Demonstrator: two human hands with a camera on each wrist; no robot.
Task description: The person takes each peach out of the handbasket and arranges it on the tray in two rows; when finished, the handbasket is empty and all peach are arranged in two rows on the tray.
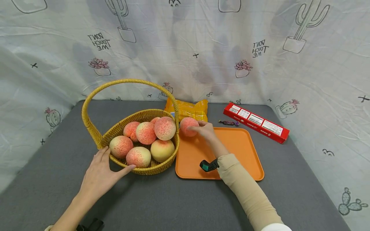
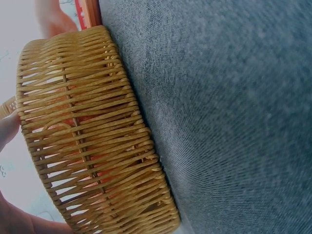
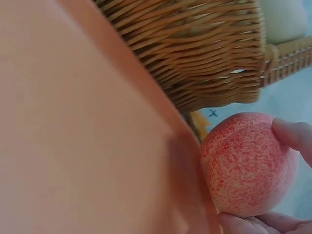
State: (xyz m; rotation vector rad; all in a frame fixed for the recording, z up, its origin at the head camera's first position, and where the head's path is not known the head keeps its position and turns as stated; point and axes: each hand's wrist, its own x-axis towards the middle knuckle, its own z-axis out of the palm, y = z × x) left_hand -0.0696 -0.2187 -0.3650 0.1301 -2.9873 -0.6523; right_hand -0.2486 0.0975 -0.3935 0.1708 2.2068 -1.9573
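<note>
Peaches are held in the basket, set left of the tray; a packet is placed behind both, a candy behind the tray, a box at back right.

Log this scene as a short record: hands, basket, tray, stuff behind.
left hand: touching the near-left rim of the wicker basket
right hand: holding one peach
held peach position: at the tray's far-left corner; tray contact unclear
basket: upright, left of tray; seven peaches visible inside
tray: orange, on gray table
behind tray, left to right: yellow packet, wrapped candy, red box
</note>
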